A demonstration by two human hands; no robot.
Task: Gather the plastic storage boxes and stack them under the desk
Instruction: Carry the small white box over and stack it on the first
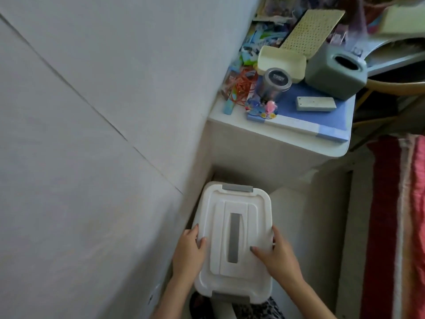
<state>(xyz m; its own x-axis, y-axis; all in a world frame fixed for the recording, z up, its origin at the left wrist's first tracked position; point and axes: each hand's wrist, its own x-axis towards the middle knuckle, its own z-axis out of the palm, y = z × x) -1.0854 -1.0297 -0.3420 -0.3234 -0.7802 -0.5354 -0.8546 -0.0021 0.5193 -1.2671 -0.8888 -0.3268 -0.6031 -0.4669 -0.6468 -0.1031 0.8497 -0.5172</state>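
Both hands are gripping the white storage box [234, 242]: left hand [188, 254] fingers curling over its left edge, right hand [278, 256] clamping the right.

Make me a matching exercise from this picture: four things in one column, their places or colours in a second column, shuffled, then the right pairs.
Things
1. white storage box
2. metal tin
3. grey cube container
4. left hand

Places or states
A. at the desk's right edge, dark oval opening on top
B. held by both hands, grey handle in its lid
C. on the box's left side, thumb on the lid
D. upright on the desk, dark round lid

Pairs: 1-B, 2-D, 3-A, 4-C
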